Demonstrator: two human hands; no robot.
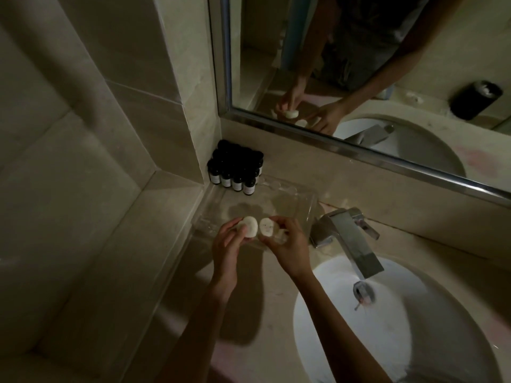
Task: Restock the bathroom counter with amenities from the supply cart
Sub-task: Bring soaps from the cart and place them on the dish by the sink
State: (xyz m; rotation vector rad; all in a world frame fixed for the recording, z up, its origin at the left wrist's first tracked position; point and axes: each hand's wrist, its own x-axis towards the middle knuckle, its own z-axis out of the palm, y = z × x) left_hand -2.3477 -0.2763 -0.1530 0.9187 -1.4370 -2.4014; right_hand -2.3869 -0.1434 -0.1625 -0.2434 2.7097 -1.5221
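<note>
The left hand (pixel 226 244) pinches a round white soap (pixel 249 226), its grip curled around it. The right hand (pixel 287 244) holds a second soap (pixel 266 227) in the same kind of grip. The two soaps sit just beside each other above the clear tray (pixel 304 200) on the counter (pixel 428 244), near the dark bottles (pixel 235 172).

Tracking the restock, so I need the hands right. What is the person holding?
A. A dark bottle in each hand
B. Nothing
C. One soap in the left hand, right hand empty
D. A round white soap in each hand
D: the left hand grips the left soap and the right hand grips the right soap, both round and white, by the clear tray.
</note>
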